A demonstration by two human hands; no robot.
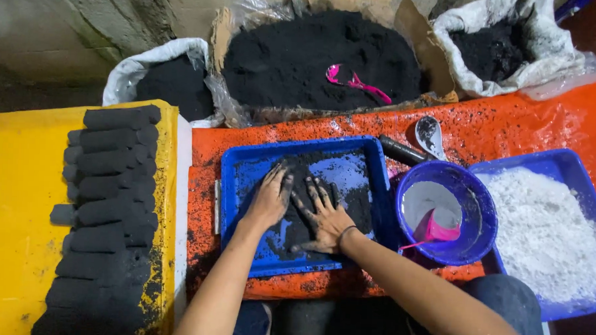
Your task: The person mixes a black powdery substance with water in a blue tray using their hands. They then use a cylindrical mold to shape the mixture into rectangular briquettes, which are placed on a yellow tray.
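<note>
Nearest us, our left hand (268, 203) and right hand (326, 218) lie flat, fingers spread wide and holding nothing, pressed on the black powder (310, 188) in the shallow blue plastic tray (245, 165) on the orange-covered bench (511, 122). At left, moulded black blocks (108, 207) are stacked on a yellow board (12, 210). At right stand a round blue bowl (477, 223) holding a pink scoop (434, 230), and a blue tray of white powder (547, 229). Farther off, a pink spoon (354, 82) rests on a heap of black powder (302, 55).
</note>
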